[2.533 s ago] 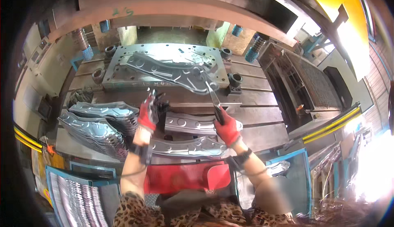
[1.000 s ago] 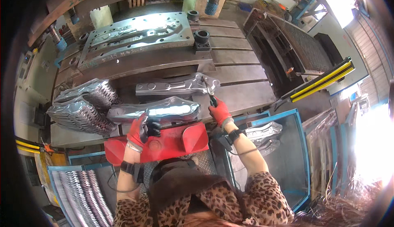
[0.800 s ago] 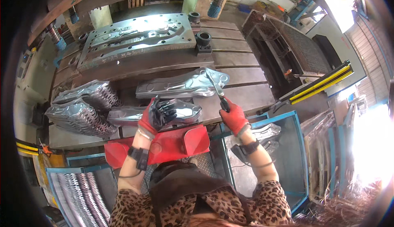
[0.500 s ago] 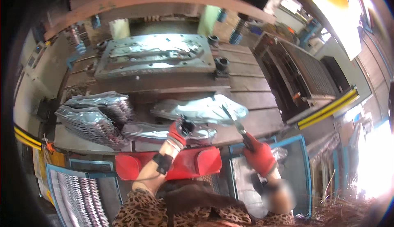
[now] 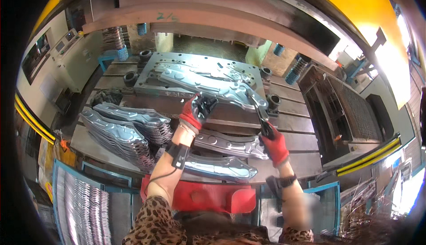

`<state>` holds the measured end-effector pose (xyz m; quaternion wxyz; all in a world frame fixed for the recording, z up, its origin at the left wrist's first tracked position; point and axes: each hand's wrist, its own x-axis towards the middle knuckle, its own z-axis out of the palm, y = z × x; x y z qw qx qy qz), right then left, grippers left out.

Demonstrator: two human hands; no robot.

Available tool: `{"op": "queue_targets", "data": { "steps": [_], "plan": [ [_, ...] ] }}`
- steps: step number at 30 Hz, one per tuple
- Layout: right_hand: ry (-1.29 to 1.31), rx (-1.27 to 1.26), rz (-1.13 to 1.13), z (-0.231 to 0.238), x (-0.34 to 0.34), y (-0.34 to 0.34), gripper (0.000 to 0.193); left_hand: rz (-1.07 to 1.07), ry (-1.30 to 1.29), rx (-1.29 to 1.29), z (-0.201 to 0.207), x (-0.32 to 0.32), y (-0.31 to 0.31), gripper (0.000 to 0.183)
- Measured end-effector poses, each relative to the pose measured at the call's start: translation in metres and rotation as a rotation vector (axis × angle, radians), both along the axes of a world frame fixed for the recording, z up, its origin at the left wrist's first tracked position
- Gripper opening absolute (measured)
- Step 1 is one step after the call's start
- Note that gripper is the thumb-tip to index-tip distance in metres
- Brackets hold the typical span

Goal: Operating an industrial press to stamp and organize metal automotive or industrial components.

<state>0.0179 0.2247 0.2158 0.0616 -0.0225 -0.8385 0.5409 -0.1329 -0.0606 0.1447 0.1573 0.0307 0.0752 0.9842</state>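
Note:
A long stamped metal part (image 5: 199,84) hangs over the near side of the die block (image 5: 144,82). My right hand (image 5: 274,146), in a red and black glove, is closed round the dark handle of a pair of tongs (image 5: 261,111). The tongs' tip meets the right end of that part. Just below the part's near edge is my left hand (image 5: 198,111), gloved alike, its fingers loosely bent and apart; whether it touches the edge is unclear. Nearer me, two more stamped parts, an upper one (image 5: 230,144) and a lower one (image 5: 217,167), lie on the press table (image 5: 295,145).
Stacks of stamped parts (image 5: 117,132) stand at the left of the table. The upper press beam (image 5: 213,16) spans above the die. Guide bushings (image 5: 274,103) rise at its corners. Yellow-black bars (image 5: 368,157) flank both sides. A red padded piece (image 5: 199,196) sits at the front edge.
Both hands have moved away from me, carrying the tonged part from above the table to over the die's near side. The view has tilted up, showing more of the press.

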Motion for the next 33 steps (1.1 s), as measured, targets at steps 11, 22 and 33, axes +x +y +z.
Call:
{"op": "queue_targets", "data": {
  "steps": [11, 22, 33],
  "plan": [
    [-0.040, 0.282, 0.067, -0.008, -0.173, -0.030, 0.042, 0.261, 0.128, -0.376, 0.020, 0.009, -0.030, 0.039],
    [-0.041, 0.356, -0.023, 0.019, -0.165, -0.044, 0.033, 0.474, 0.229, -0.787, 0.010, 0.037, -0.061, 0.034],
    [-0.031, 0.579, -0.019, -0.006, -0.193, -0.079, 0.053, 0.329, 0.207, -0.914, -0.005, 0.108, -0.033, 0.033]
  ]
}}
